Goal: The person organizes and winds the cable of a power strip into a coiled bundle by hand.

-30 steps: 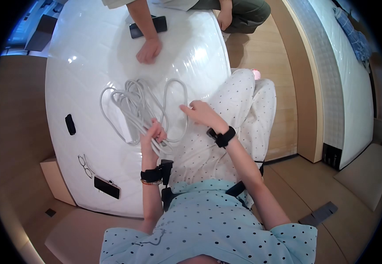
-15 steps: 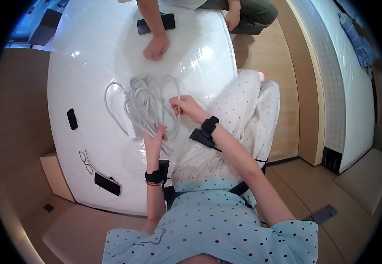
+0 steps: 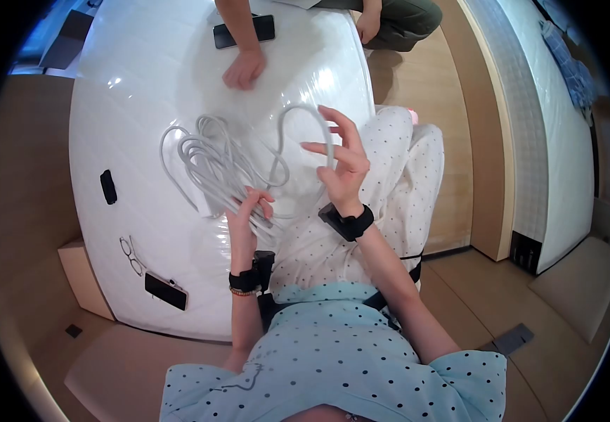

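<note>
A bundle of light grey cable (image 3: 210,158) lies in loose loops on the plastic-covered mattress. My left hand (image 3: 246,209) is closed round several strands at the bundle's near end. Higher and to the right, my right hand (image 3: 346,158) has its fingers spread. One raised loop of the cable runs along those fingers, touching them, and is not gripped. Partly hidden under the strands is a white block (image 3: 208,204), whose kind I cannot make out.
Across the mattress (image 3: 143,232) another person's hand (image 3: 245,69) rests near a dark phone (image 3: 266,28). To the left lie a black object (image 3: 109,187), glasses (image 3: 131,257) and a phone (image 3: 166,290). A second mattress (image 3: 558,162) stands at the right.
My right hand has moved up and right, its fingers opening, and a cable loop now stretches toward it. The bundle has spread slightly. My left hand stays at the near end.
</note>
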A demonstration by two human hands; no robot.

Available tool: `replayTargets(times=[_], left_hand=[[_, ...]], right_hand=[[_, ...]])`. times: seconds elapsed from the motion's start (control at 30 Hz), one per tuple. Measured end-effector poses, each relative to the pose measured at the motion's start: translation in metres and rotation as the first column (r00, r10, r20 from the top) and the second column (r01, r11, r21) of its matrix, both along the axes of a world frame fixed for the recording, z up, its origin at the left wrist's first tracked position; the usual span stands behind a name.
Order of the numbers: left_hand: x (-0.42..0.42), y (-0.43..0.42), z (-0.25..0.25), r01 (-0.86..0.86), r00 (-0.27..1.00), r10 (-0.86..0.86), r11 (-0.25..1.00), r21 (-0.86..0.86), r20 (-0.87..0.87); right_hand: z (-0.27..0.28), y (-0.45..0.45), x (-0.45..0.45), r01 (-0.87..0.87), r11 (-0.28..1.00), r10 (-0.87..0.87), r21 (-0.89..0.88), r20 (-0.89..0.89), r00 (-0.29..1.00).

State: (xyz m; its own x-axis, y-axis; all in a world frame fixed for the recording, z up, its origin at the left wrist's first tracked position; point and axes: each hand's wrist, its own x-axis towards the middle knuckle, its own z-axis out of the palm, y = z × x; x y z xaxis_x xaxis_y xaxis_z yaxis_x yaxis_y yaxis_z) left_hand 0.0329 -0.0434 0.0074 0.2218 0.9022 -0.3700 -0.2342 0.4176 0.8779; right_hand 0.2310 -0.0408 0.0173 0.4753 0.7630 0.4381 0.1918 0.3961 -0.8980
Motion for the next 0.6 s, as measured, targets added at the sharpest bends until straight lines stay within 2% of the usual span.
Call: replayTargets(times=[0.07,0.13,0.2,0.3,0.33,0.43,0.53,0.6], left_hand=[[0.014,-0.002,0.005,-0.034,0.998,0.037,0.998,-0.051,0.057],[0.026,-0.002,0.01,-0.083,0.994,0.089,0.991,-0.103,0.064],[0.025,-0.004,0.001,-0.056,0.998,0.055,0.995,-0.088,-0.018],[0.027,-0.001,-0.002,0.013,0.984,-0.018,0.999,-0.031,-0.175],[0.026,0.0,-0.002,0.043,0.971,-0.044,0.999,-0.01,-0.235],[0.024,0.004,-0.009,0.151,0.955,-0.14,0.988,0.022,-0.261],[0.029,0.005,0.0,0.185,0.974,-0.187,0.982,-0.028,-0.129],[0.034,0.004,0.004,0.162,0.985,-0.163,0.987,-0.018,-0.062]], right_hand=[[0.003,-0.004,0.003,0.019,0.999,-0.016,0.043,-0.063,0.998],[0.0,0.0,0.007,-0.015,1.0,0.013,-0.028,-0.062,0.998],[-0.019,0.004,0.011,-0.064,0.99,0.058,-0.129,-0.056,0.997],[-0.035,0.006,0.012,-0.175,0.904,0.105,-0.39,-0.194,0.975],[-0.043,0.007,0.017,-0.252,0.879,0.202,-0.406,-0.162,0.966],[-0.054,0.01,0.016,-0.468,0.846,0.268,-0.253,-0.558,0.786],[-0.039,0.005,0.015,-0.371,0.861,0.124,-0.346,-0.566,0.815],[-0.011,-0.003,0.019,-0.338,0.859,0.124,-0.384,-0.485,0.866]])
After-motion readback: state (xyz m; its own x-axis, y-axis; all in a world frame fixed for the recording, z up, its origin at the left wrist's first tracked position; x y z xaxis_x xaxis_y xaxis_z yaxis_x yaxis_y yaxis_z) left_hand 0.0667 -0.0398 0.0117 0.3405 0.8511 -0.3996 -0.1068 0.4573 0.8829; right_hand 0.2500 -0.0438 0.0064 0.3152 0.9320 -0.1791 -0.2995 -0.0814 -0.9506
